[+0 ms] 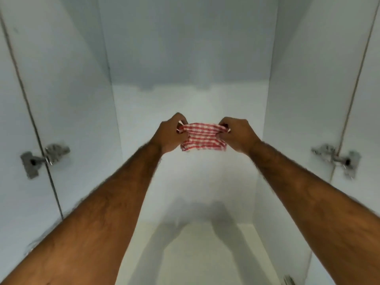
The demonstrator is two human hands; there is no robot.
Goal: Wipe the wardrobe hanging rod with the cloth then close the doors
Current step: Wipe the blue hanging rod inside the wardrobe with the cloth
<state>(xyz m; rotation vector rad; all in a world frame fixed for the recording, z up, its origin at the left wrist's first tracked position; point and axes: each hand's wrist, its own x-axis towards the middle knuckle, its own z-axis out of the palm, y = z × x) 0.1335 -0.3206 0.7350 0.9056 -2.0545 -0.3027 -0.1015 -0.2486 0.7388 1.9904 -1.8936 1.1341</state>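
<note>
While doors stand open, left hand (168,134), right hand (236,136) stretch cloth (202,136).

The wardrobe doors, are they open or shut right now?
Open: both doors swing outward, hinges exposed, interior visible.

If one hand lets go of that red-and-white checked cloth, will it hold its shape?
Probably not. The red-and-white checked cloth bunches and sags between the left hand and right hand, so it looks floppy and likely light. The freed end would probably drop and dangle.
</note>
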